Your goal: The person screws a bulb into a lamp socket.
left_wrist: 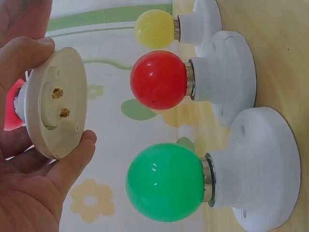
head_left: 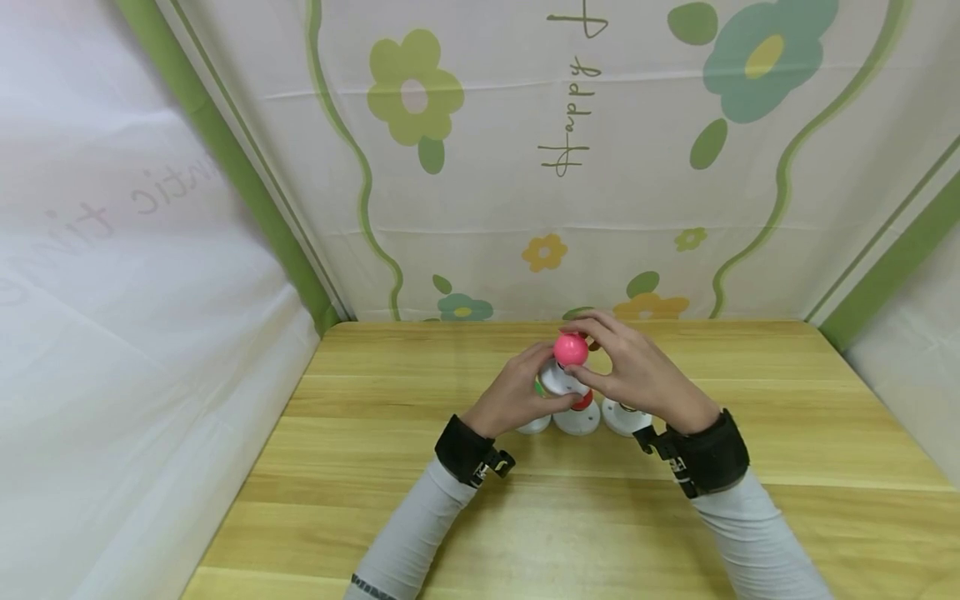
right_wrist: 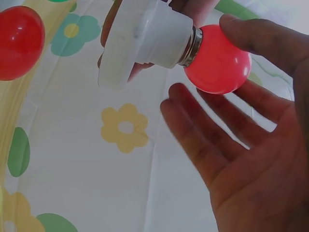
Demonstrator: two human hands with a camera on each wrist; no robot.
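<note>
A round pink light bulb (right_wrist: 219, 60) sits in a white lamp holder (right_wrist: 161, 41), raised above the table. My left hand (head_left: 519, 390) grips the holder by its round base, thumb and fingers at the rim. Two brass screws show on its underside in the left wrist view. My right hand (head_left: 641, 367) has its thumb and some fingertips against the pink bulb, while other fingers stand apart from it. Below, a green bulb (left_wrist: 164, 181), a red bulb (left_wrist: 158, 79) and a yellow bulb (left_wrist: 154, 29) stand upright in white holders on the table.
The wooden table (head_left: 570, 533) ends at a white curtain (head_left: 480, 183) printed with flowers. Another white curtain (head_left: 135, 333) hangs along the left side. The three standing holders form a row under my hands, close to one another.
</note>
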